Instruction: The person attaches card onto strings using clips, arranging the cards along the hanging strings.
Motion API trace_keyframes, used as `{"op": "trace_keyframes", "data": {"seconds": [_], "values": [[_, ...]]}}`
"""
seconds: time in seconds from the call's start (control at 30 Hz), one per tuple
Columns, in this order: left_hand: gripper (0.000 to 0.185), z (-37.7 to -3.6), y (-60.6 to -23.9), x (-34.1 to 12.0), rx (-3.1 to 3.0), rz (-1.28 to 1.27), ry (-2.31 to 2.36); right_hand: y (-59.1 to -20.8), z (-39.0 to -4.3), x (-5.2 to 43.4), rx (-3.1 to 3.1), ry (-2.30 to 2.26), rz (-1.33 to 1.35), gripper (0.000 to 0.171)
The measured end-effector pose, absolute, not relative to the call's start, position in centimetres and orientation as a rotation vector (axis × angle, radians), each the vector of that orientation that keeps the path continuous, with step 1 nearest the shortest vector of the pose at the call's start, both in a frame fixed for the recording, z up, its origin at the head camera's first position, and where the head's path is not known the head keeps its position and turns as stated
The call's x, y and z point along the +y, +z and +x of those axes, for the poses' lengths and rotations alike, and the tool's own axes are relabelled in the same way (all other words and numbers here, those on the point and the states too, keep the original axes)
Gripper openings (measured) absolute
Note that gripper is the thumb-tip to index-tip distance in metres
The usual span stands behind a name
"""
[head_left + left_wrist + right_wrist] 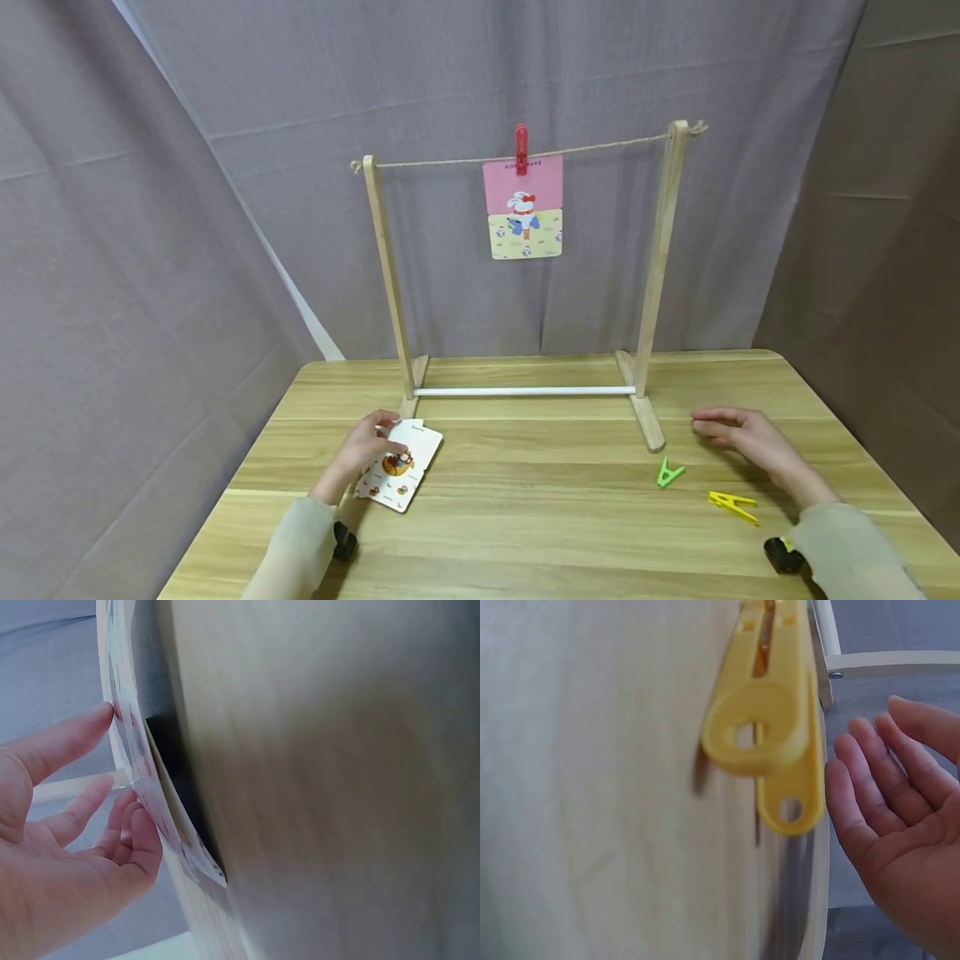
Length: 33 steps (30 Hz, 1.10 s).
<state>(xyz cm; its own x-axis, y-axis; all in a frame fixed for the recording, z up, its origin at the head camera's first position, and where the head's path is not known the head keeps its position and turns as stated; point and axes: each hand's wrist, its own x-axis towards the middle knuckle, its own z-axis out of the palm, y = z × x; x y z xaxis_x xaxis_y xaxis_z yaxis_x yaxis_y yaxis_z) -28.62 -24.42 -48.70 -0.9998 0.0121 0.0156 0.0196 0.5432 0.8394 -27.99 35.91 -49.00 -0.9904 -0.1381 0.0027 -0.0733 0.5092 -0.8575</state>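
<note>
Head view: left hand (365, 446) fingers curled on card (400, 465); right hand (738, 437) flat, empty.

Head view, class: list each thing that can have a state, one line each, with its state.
Red clothespin: clamped on the string, holding the pink card.
Pink card: hanging.
White card: on the table, left hand lifting its edge.
Green clothespin: lying loose.
Yellow clothespin: lying loose.
Right hand: open, holding nothing.

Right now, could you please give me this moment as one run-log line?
left hand: lifting edge of white picture card | right hand: open, empty | green plastic clothespin, yellow plastic clothespin: lying on table
</note>
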Motion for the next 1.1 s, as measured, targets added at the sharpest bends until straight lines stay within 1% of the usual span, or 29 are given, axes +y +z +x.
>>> {"op": "trace_keyframes", "data": {"seconds": [0.23,0.67,1.1], "values": [[0.059,-28.9,-48.6,-24.3,-2.771,-0.021,-1.466,-49.2,-28.1,35.8,2.670,-1.453,-0.210,0.060],[0.058,-28.8,-48.4,-24.2,-2.809,-0.016,-1.367,-49.3,-28.2,35.5,2.706,-1.297,-0.304,0.051],[0.058,-28.9,-48.6,-24.1,-2.808,-0.008,-1.354,-49.0,-28.3,34.5,2.693,-1.223,-0.340,0.047]]}}
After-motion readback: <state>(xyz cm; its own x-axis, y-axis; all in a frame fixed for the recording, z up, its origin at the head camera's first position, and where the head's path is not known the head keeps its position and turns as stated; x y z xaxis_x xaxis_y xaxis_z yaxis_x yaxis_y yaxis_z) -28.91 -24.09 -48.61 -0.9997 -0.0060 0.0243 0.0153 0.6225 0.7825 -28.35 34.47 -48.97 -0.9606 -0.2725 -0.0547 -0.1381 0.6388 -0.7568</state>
